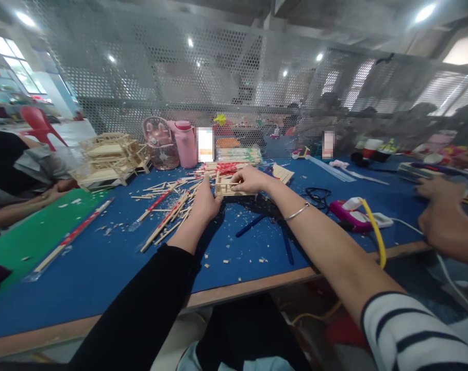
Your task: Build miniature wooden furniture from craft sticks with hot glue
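A small wooden stick model [228, 191] with a flat base and a low railing is held above the middle of the blue table. My left hand [206, 201] grips its left end, thumb at the near corner. Over its right half, my right hand [251, 180] has bent fingers pinched together inside the railing; whatever is between the fingertips is hidden. Below and right of the model lies a tool with two spread blue handles [253, 225], its head in shadow. Loose wooden sticks [168, 219] are heaped beside my left hand, some in red-banded wrappers.
Stacked stick models [110, 157] stand back left near another person's arms. A pink bottle [185, 144] and a clear container [163, 147] stand by the mesh partition [226, 77]. At right are a purple power strip [350, 215], a yellow cable [374, 229] and another person's hand [443, 198].
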### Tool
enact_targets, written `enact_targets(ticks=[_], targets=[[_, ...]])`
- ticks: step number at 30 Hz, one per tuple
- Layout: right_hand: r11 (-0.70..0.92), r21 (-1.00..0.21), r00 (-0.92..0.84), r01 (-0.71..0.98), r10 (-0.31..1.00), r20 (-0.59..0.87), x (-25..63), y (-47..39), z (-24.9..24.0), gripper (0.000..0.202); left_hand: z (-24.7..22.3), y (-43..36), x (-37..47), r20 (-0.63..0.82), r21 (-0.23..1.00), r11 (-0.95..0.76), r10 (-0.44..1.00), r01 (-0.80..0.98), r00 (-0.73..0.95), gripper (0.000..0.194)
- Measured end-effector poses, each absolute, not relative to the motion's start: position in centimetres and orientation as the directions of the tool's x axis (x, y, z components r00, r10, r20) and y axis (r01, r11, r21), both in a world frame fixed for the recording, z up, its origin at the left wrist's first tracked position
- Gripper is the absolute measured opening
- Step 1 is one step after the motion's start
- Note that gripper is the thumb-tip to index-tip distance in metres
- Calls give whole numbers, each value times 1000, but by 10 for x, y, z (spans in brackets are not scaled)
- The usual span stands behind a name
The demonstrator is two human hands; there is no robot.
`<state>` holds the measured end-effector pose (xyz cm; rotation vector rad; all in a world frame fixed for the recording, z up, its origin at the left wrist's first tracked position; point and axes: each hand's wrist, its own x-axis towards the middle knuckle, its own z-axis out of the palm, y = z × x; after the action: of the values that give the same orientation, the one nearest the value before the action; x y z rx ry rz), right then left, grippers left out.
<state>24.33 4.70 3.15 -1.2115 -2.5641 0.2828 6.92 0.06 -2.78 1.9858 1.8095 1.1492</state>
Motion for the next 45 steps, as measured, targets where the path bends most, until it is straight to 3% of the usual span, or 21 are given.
enact_targets(ticks=[5, 24, 27, 30, 33, 36, 38, 40, 45], targets=[[664, -307, -654, 682, 742, 150, 241, 49, 33, 21, -27, 0, 70, 389, 629, -219, 920, 746, -58, 83], [733, -52, -721, 678, 678, 144, 233, 46, 43, 20, -28, -1, 69, 394, 648, -242, 918, 722, -45, 82], [718, -99, -707, 689, 696, 125, 236, 46, 43, 17, -31, 1, 68, 416, 647, -266, 909, 715, -39, 82], [678, -202, -659, 707, 735, 161, 245, 43, 48, 39, -31, 2, 68, 436, 653, -296, 900, 697, -26, 83], [653, -289, -497, 700, 736, 459, 258, 33, 57, 58, -25, 2, 67, 438, 677, -287, 897, 677, -57, 83], [592, -394, -202, 703, 697, 688, 268, 20, 57, 52, -12, 2, 60, 487, 702, -284, 861, 653, -149, 76], [512, -473, -87, 717, 739, 668, 273, 13, 47, 42, -4, 2, 52, 556, 703, -293, 794, 648, -244, 68], [453, -505, -90, 735, 803, 589, 275, 9, 30, 38, 1, 1, 43, 604, 683, -293, 742, 669, -291, 58], [384, -509, -115, 771, 869, 482, 277, 11, -9, 59, 1, 0, 37, 673, 548, -348, 724, 761, -154, 43]])
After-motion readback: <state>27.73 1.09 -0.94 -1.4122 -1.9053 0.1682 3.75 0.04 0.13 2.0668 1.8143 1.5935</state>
